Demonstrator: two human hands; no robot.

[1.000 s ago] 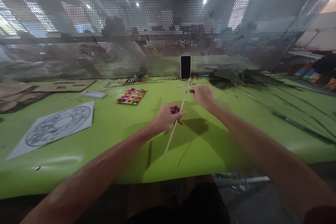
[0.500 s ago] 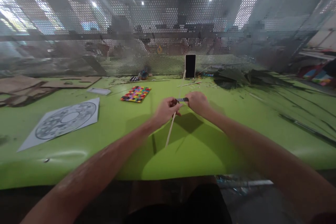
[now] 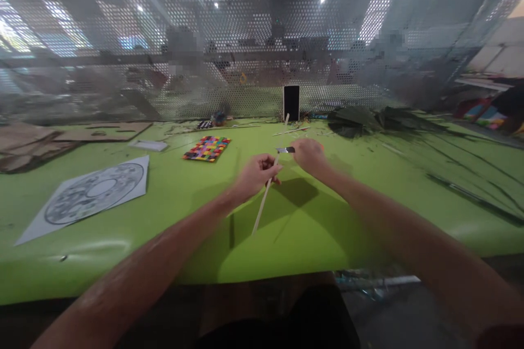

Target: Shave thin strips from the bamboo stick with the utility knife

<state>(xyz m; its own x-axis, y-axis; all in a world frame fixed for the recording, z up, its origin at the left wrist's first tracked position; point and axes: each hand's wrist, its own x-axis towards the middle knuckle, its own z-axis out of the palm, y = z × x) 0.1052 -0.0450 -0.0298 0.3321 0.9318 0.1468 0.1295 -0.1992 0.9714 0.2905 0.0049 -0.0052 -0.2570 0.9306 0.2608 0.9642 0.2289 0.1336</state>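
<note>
My left hand (image 3: 260, 173) is closed around a thin pale wooden strip (image 3: 261, 208), which slants down toward me below the fingers. Just above the thumb, the strip's upper end shows. My right hand (image 3: 309, 155) grips a knife (image 3: 285, 150); the handle is mostly hidden in the fist. Its blade points left, close to the strip's upper end; whether they touch I cannot tell. A short pale piece (image 3: 287, 118) appears in front of the dark upright panel (image 3: 291, 102), apart from both hands.
A colourful woven mat (image 3: 207, 149) and a sheet with a printed ring pattern (image 3: 102, 191) lie left on the green table (image 3: 196, 251). Brown cardboard (image 3: 102, 132) is at the far left. Dark leaves (image 3: 352, 120) and a long dark strip (image 3: 470, 196) lie right. Perforated metal screen (image 3: 254, 65) stands behind.
The strip earlier reached well above my left hand; now it ends by the thumb, and a short piece is separate farther away. The knife has shifted slightly up. The view has turned slightly right.
</note>
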